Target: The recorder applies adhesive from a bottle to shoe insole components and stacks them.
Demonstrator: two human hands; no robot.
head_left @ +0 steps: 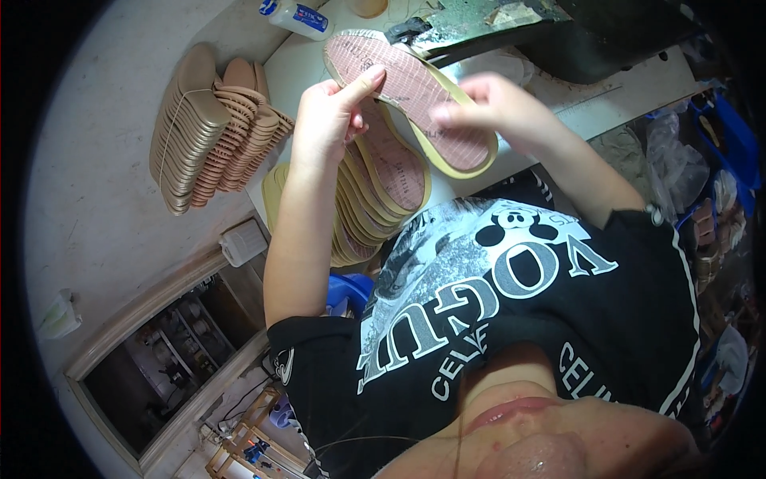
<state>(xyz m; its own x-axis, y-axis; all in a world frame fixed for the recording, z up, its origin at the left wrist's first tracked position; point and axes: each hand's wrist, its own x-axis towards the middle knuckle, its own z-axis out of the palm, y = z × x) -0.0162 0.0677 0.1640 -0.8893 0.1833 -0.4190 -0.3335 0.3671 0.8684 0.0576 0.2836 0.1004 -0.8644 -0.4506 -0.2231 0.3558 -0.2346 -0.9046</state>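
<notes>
A pink-brown insole with a pale yellow-green rim is held up slantwise over the white worktable. My left hand is closed on its left edge, the thumb lying on the top face. On the opposite edge is my right hand, somewhat blurred, its thumb across the insole's face and its fingers curled at the rim. Beneath, a fanned stack of similar yellow-rimmed insoles sits at the table's near left edge, partly hidden by my left forearm.
Left of the table stand bundled beige insoles and pink-tan ones. A white bottle with a blue label is at the back. Dark green-stained sheets lie behind the insole. Plastic bags and a blue object crowd the right.
</notes>
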